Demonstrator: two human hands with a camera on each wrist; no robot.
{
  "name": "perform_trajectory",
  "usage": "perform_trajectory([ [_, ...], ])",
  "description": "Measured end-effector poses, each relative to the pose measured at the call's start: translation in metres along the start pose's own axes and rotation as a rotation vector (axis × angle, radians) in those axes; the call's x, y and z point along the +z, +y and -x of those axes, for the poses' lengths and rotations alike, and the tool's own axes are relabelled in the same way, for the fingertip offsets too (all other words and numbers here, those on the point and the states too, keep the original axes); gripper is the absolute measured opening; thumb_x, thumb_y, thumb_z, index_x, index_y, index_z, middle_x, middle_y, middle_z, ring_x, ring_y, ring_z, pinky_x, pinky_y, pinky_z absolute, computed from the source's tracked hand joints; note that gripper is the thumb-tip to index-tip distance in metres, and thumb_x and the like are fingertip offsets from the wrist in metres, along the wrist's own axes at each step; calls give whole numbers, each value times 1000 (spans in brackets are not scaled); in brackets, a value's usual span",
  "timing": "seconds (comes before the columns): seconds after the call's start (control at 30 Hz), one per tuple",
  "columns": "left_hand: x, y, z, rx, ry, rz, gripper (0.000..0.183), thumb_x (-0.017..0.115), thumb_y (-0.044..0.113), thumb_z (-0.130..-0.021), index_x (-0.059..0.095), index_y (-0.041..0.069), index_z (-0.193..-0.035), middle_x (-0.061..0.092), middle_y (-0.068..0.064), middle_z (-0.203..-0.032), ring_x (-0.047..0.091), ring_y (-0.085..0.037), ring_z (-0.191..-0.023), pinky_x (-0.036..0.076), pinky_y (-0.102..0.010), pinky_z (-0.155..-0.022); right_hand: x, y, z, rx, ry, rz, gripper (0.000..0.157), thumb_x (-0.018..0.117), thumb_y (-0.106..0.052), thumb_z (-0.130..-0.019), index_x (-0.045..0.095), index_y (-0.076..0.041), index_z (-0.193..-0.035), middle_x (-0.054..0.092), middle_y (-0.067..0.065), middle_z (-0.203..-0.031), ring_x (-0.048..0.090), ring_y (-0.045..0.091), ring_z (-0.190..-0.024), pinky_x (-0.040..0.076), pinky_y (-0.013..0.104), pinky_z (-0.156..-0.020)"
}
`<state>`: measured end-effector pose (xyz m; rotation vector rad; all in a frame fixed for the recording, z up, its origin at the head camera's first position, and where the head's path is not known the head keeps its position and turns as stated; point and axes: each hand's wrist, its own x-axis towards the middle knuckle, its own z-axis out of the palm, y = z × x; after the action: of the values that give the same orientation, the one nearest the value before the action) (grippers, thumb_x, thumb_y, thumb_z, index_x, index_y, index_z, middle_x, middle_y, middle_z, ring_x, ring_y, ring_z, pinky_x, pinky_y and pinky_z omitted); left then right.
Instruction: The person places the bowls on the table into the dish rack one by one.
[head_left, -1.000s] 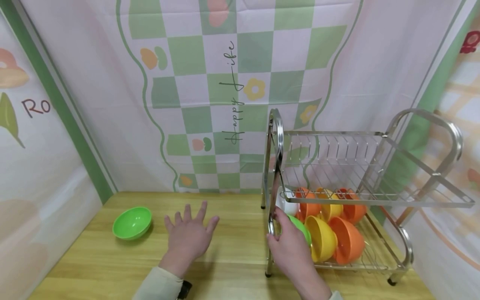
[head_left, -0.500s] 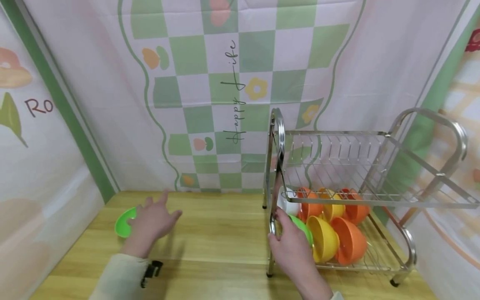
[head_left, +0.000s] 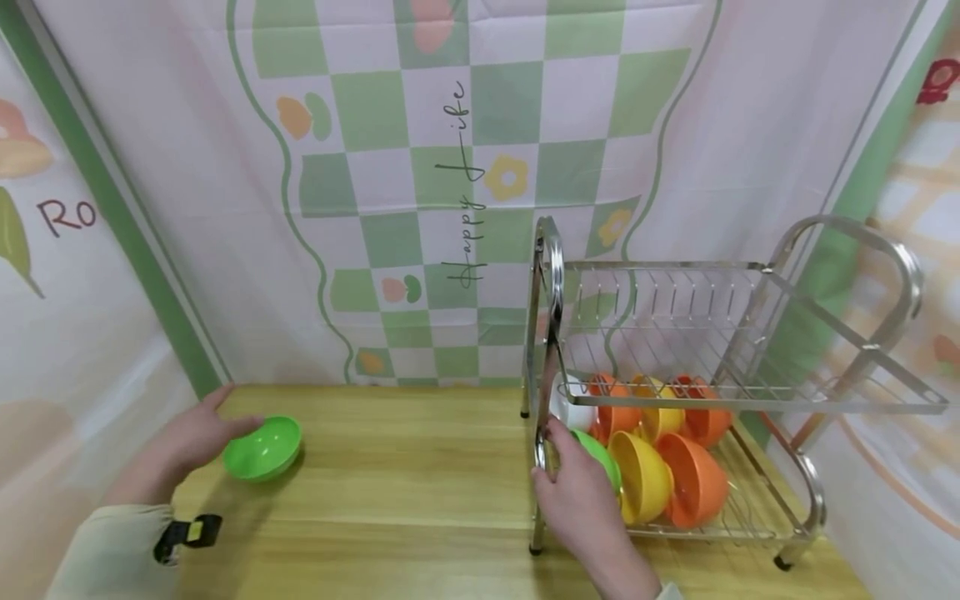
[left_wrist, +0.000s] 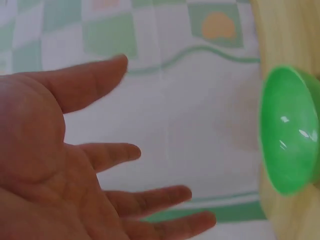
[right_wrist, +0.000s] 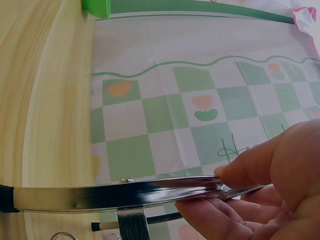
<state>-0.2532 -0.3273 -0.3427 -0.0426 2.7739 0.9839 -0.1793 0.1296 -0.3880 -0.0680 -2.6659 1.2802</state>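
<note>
A green bowl stands upright at the left of the wooden table. My left hand is just to its left, thumb over the rim in the head view. In the left wrist view the left hand has its fingers spread and nothing in them, with the green bowl off to the right. My right hand grips the near left post of a two-tier metal dish rack. The right wrist view has the right hand with thumb and fingers around the metal post.
Several bowls stand tilted on the rack's lower tier, among them a yellow bowl, an orange bowl and a white bowl. Above them is the wire upper tier. A patterned cloth hangs behind the table.
My left hand has moved left across the table, passing over the green bowl to its left side. The right hand stays on the rack post.
</note>
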Motion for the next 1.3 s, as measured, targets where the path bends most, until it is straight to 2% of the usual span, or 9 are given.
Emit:
perform_trajectory([
  [0.17, -12, -32, -4, -105, -90, 252, 108, 59, 53, -96, -20, 6, -153, -15, -40, -152, 2, -68, -132, 29, -83, -90, 1, 1, 0, -3, 6, 13, 72, 68, -6, -89, 36, -11, -154, 52, 14, -144, 49, 16, -46, 45, 29, -36],
  [0.3, -16, -55, -9, -142, -117, 407, 101, 56, 45, -100, -22, 6, -152, -12, -41, -151, 6, -70, -130, 38, -76, -92, 1, 2, 0, 4, 4, 15, 73, 68, -7, -90, 35, -11, -154, 52, 13, -144, 49, 16, -47, 45, 29, -36],
  [0.4, -13, -74, -14, -152, -146, 589, 93, 51, 35, -104, -25, 8, -151, -10, -41, -152, 9, -69, -131, 44, -67, -95, 1, 2, 0, 20, 1, 8, 73, 68, -7, -90, 34, -13, -155, 51, 12, -145, 49, 16, -47, 46, 29, -36],
  [0.6, -1, -105, -22, -177, -186, 959, 86, 48, 12, -105, -23, 19, -152, -27, -27, -155, 10, -63, -135, 41, -60, -103, 0, 0, 1, 28, -7, -2, 74, 67, -8, -91, 32, -12, -156, 50, 14, -146, 50, 17, -49, 47, 29, -37],
  [0.83, 16, -119, -21, -125, -274, 1116, 85, 46, 6, -104, -22, 22, -153, -27, -27, -155, 54, -44, -116, 35, -61, -106, -1, -1, 2, 28, -8, 4, 74, 68, -8, -91, 32, -11, -156, 51, 15, -145, 51, 17, -51, 47, 29, -38],
  [0.93, 22, -121, -20, -93, -346, 1193, 86, 45, 4, -104, -25, 25, -151, -27, -30, -153, 57, -42, -115, 32, -61, -108, -1, -2, 2, 25, -8, 3, 74, 68, -8, -91, 32, -11, -155, 51, 15, -144, 51, 17, -51, 47, 29, -38],
  [1.07, 28, -122, -21, -77, -391, 1252, 86, 44, 3, -104, -25, 27, -151, 1, -46, -146, 57, -43, -115, 29, -61, -109, -1, -2, 2, 14, -6, 3, 73, 68, -7, -90, 33, -10, -155, 52, 15, -143, 50, 17, -50, 46, 28, -38],
  [1.13, 32, -121, -22, -73, -388, 1261, 85, 44, 2, -104, -23, 27, -152, 4, -47, -145, 57, -42, -115, 29, -60, -109, -1, -1, 2, 11, -5, 2, 73, 68, -7, -90, 34, -9, -155, 53, 15, -142, 50, 17, -49, 46, 27, -37],
  [1.3, 42, -118, -25, -56, -350, 1251, 83, 39, -3, -103, -21, 25, -153, -23, -33, -153, 59, -38, -113, 31, -61, -108, -1, 0, 2, 9, -1, 3, 73, 69, -7, -90, 35, -8, -154, 53, 17, -141, 49, 16, -49, 46, 28, -37],
])
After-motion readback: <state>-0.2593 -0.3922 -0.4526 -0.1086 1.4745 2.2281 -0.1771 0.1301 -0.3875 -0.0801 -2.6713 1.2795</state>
